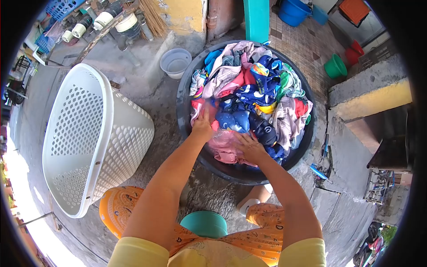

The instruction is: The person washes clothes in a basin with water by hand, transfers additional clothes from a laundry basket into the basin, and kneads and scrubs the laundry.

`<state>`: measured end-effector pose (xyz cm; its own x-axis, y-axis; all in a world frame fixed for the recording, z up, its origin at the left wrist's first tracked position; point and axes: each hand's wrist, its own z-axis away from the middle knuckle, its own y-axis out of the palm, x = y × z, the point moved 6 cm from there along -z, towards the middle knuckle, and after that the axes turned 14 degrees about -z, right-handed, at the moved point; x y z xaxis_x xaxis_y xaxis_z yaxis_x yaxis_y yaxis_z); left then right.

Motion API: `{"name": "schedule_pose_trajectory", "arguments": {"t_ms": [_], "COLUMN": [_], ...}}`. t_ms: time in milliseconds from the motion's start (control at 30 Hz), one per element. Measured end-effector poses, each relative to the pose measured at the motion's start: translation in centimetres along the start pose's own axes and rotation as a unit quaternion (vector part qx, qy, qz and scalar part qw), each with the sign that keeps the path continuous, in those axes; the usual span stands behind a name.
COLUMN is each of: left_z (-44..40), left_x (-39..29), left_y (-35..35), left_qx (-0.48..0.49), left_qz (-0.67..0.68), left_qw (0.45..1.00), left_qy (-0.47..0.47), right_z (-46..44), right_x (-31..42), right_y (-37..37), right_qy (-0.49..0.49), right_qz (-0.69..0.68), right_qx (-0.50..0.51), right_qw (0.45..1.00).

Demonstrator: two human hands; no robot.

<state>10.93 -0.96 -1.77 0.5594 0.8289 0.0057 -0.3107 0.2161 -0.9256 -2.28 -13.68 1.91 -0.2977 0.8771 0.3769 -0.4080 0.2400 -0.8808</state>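
A large dark round tub (183,95) stands on the floor in front of me, heaped with mixed clothes. My left hand (203,127) is at the left side of the heap, on pink and red cloth; its fingers are smeared by motion, so their grip is unclear. My right hand (250,149) lies on a wet-looking pink garment (224,144) near the tub's front, fingers stretched out. Just beyond the hands are a blue patterned garment (233,120) and a dark navy one (262,131). Pale striped cloth (289,118) lies at the right.
A tall white perforated laundry basket (126,138) stands at the left. Behind the tub's left side is a small whitish basin (175,62). Between my legs sits a green container (204,222). Blue (293,12), green (335,66) and red buckets (354,53) stand at the back right.
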Motion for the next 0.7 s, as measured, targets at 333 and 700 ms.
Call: {"name": "schedule_pose_trajectory", "arguments": {"t_ms": [333,700], "left_z": [3.7,1.4], "left_x": [-2.3,-2.6], "left_y": [-4.8,-0.7], "left_qx": [-0.167,-0.086], "left_qz": [0.066,-0.016], "left_qw": [0.98,0.995], "left_qy": [0.085,0.054], "right_z": [-2.7,-2.1], "right_x": [-5.2,1.1], "right_y": [7.5,-6.8], "right_qy": [0.125,0.129], "right_qz": [-0.02,-0.149], "right_qx": [-0.004,-0.023], "right_qw": [0.992,0.98]}}
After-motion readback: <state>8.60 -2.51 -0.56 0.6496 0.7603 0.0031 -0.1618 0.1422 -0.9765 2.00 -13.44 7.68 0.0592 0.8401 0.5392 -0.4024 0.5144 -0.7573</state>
